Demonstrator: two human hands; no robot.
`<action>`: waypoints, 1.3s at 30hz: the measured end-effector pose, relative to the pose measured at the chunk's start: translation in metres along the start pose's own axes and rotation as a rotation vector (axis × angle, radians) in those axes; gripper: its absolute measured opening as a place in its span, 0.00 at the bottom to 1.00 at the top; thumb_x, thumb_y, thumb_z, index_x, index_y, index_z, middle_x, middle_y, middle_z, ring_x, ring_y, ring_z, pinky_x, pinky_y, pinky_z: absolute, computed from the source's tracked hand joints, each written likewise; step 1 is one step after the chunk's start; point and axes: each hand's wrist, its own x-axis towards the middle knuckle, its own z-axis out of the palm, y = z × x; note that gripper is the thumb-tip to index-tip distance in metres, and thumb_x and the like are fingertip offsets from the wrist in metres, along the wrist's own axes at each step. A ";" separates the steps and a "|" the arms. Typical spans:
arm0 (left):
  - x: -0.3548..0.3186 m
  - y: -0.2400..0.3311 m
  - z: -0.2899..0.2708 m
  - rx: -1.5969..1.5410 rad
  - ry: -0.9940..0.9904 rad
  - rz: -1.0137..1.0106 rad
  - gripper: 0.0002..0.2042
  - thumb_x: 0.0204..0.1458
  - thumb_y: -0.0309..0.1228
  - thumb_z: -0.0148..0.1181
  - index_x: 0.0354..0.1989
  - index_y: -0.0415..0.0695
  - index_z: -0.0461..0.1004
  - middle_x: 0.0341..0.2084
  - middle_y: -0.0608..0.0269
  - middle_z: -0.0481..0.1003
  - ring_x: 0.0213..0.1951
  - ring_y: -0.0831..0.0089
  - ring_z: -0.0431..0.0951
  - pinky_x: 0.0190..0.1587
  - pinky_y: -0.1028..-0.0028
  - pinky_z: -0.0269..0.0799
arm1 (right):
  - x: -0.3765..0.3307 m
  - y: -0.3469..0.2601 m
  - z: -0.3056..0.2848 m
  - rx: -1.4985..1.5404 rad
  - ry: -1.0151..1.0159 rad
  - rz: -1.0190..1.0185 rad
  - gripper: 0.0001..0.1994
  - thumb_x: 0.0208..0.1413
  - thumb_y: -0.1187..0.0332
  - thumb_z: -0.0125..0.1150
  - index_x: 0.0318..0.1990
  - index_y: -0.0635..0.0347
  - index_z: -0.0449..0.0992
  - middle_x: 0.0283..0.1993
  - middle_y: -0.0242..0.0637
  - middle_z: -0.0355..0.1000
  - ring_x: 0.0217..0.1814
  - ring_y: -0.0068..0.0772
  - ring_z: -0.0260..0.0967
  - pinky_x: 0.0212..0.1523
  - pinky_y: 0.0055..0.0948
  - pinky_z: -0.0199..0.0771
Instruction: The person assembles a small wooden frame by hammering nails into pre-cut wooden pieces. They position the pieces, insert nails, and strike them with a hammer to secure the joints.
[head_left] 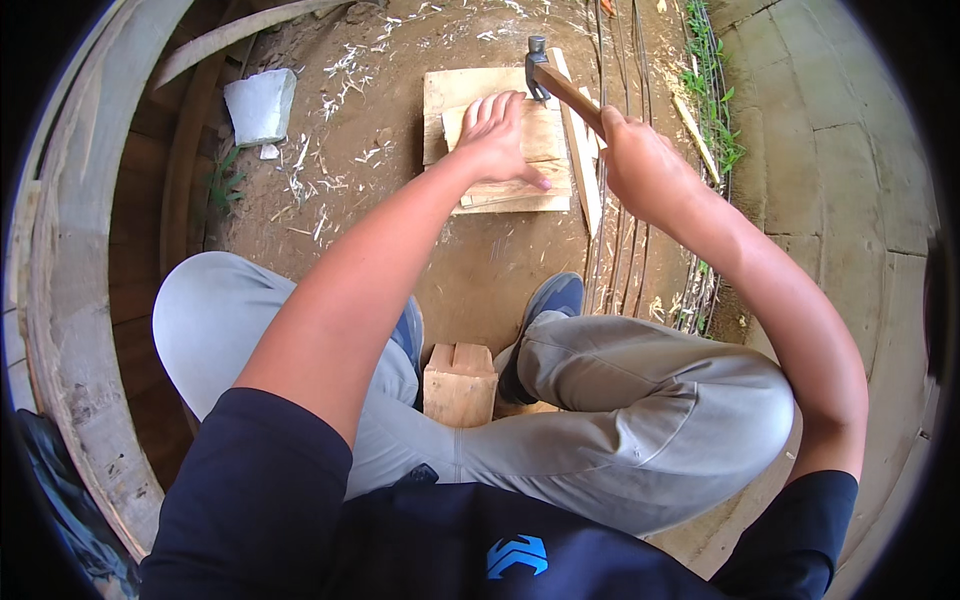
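Several pale wooden boards (437, 92) lie stacked on the dirt floor in front of me. My left hand (497, 145) presses on the top board (541, 135), its fingers stretched out and thumb spread to the right. In my right hand (645, 165) is a claw hammer (570, 92), gripped around its wooden handle. The dark metal head of the hammer is over the upper right part of the stack, its claw end toward the boards. Whether the claw touches the wood or a nail there, I cannot tell.
Beside the stack lie long wooden strips (584, 165) and thin dark rods (627, 240). A white stone block (260, 107) rests at the far left among wood shavings. Between my feet stands a wooden block (460, 385). A grey wall (830, 150) bounds the right, timber (85, 250) the left.
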 end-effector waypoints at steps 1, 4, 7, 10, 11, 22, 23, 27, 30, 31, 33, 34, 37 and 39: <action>0.000 -0.001 0.000 -0.001 0.001 0.003 0.76 0.25 0.67 0.81 0.78 0.38 0.39 0.76 0.42 0.47 0.79 0.47 0.40 0.80 0.52 0.34 | -0.002 -0.003 -0.003 -0.002 -0.024 0.009 0.13 0.58 0.81 0.54 0.50 0.79 0.70 0.43 0.67 0.77 0.48 0.66 0.79 0.51 0.52 0.80; 0.002 0.001 0.001 0.014 0.001 0.003 0.76 0.25 0.66 0.81 0.78 0.38 0.38 0.77 0.42 0.46 0.79 0.47 0.40 0.80 0.53 0.35 | -0.005 -0.007 -0.009 0.009 -0.089 0.035 0.13 0.57 0.80 0.56 0.49 0.78 0.70 0.43 0.67 0.78 0.48 0.66 0.79 0.51 0.51 0.80; 0.001 0.002 -0.001 0.046 -0.032 -0.015 0.77 0.26 0.68 0.80 0.78 0.36 0.37 0.77 0.41 0.45 0.80 0.49 0.39 0.80 0.54 0.33 | -0.002 -0.018 -0.027 0.007 -0.195 0.048 0.14 0.58 0.78 0.54 0.51 0.78 0.71 0.42 0.67 0.78 0.49 0.65 0.79 0.53 0.51 0.80; 0.003 0.008 -0.006 0.070 -0.077 -0.020 0.79 0.27 0.71 0.78 0.78 0.32 0.35 0.78 0.41 0.43 0.81 0.53 0.36 0.80 0.54 0.28 | 0.005 -0.017 -0.029 0.043 -0.271 0.172 0.15 0.67 0.70 0.52 0.55 0.73 0.69 0.48 0.67 0.76 0.50 0.66 0.77 0.54 0.51 0.76; 0.003 0.008 -0.007 0.068 -0.079 -0.017 0.79 0.27 0.71 0.78 0.78 0.33 0.35 0.78 0.41 0.43 0.81 0.53 0.36 0.80 0.54 0.28 | 0.007 -0.019 -0.032 0.087 -0.362 0.257 0.13 0.68 0.69 0.49 0.52 0.71 0.68 0.41 0.58 0.76 0.40 0.55 0.80 0.44 0.49 0.82; 0.003 0.003 -0.001 0.012 -0.018 0.038 0.75 0.28 0.68 0.78 0.78 0.33 0.38 0.77 0.40 0.46 0.80 0.50 0.39 0.80 0.55 0.31 | -0.030 -0.023 0.046 1.170 -0.454 0.815 0.04 0.62 0.75 0.48 0.39 0.67 0.69 0.31 0.40 0.69 0.25 0.37 0.73 0.24 0.40 0.76; 0.002 0.001 -0.001 0.014 -0.019 0.031 0.75 0.28 0.68 0.78 0.78 0.33 0.38 0.77 0.41 0.46 0.80 0.50 0.38 0.80 0.55 0.31 | -0.029 -0.026 0.047 1.163 -0.445 0.810 0.05 0.61 0.76 0.48 0.40 0.67 0.70 0.30 0.40 0.69 0.24 0.38 0.73 0.23 0.40 0.74; 0.003 0.001 -0.002 0.022 -0.037 0.014 0.75 0.29 0.68 0.78 0.78 0.34 0.39 0.77 0.41 0.46 0.80 0.50 0.38 0.80 0.55 0.31 | -0.012 -0.027 0.046 1.049 -0.487 0.909 0.08 0.61 0.75 0.52 0.43 0.70 0.71 0.26 0.38 0.67 0.22 0.35 0.69 0.20 0.39 0.69; 0.004 -0.001 0.001 0.033 -0.016 0.018 0.75 0.29 0.68 0.78 0.78 0.34 0.39 0.77 0.41 0.46 0.80 0.50 0.38 0.80 0.55 0.31 | -0.006 -0.026 0.056 1.044 -0.318 0.826 0.10 0.61 0.72 0.55 0.46 0.71 0.72 0.25 0.37 0.65 0.20 0.32 0.66 0.18 0.38 0.66; 0.004 -0.003 0.003 0.037 -0.002 0.021 0.75 0.29 0.68 0.77 0.78 0.34 0.39 0.77 0.41 0.46 0.80 0.50 0.38 0.80 0.55 0.31 | -0.006 -0.027 0.058 1.024 -0.272 0.796 0.11 0.61 0.71 0.56 0.47 0.70 0.72 0.25 0.36 0.65 0.19 0.31 0.65 0.17 0.38 0.65; 0.004 -0.002 0.003 0.029 -0.004 0.032 0.75 0.29 0.69 0.77 0.78 0.33 0.39 0.77 0.41 0.45 0.80 0.50 0.38 0.80 0.54 0.31 | -0.009 -0.034 0.062 0.926 -0.211 0.770 0.12 0.61 0.69 0.60 0.49 0.66 0.73 0.25 0.35 0.65 0.17 0.29 0.63 0.15 0.36 0.63; 0.004 -0.002 0.003 0.026 -0.006 0.037 0.75 0.29 0.69 0.77 0.78 0.33 0.39 0.77 0.41 0.45 0.80 0.50 0.38 0.80 0.54 0.31 | -0.010 -0.033 0.065 0.911 -0.202 0.767 0.13 0.60 0.70 0.61 0.49 0.66 0.73 0.25 0.35 0.66 0.17 0.28 0.63 0.15 0.36 0.64; 0.005 -0.005 0.004 0.078 -0.032 0.028 0.78 0.28 0.72 0.75 0.78 0.32 0.36 0.77 0.39 0.44 0.80 0.49 0.37 0.79 0.53 0.30 | -0.011 -0.038 0.072 0.918 -0.166 0.782 0.10 0.59 0.71 0.60 0.46 0.64 0.73 0.25 0.35 0.68 0.16 0.28 0.63 0.15 0.35 0.63; 0.008 -0.002 0.002 0.106 -0.082 0.030 0.80 0.27 0.74 0.74 0.78 0.31 0.33 0.78 0.37 0.42 0.80 0.48 0.35 0.79 0.52 0.28 | -0.013 -0.037 0.081 0.888 -0.129 0.781 0.07 0.59 0.71 0.59 0.42 0.63 0.73 0.25 0.35 0.68 0.15 0.28 0.62 0.15 0.36 0.63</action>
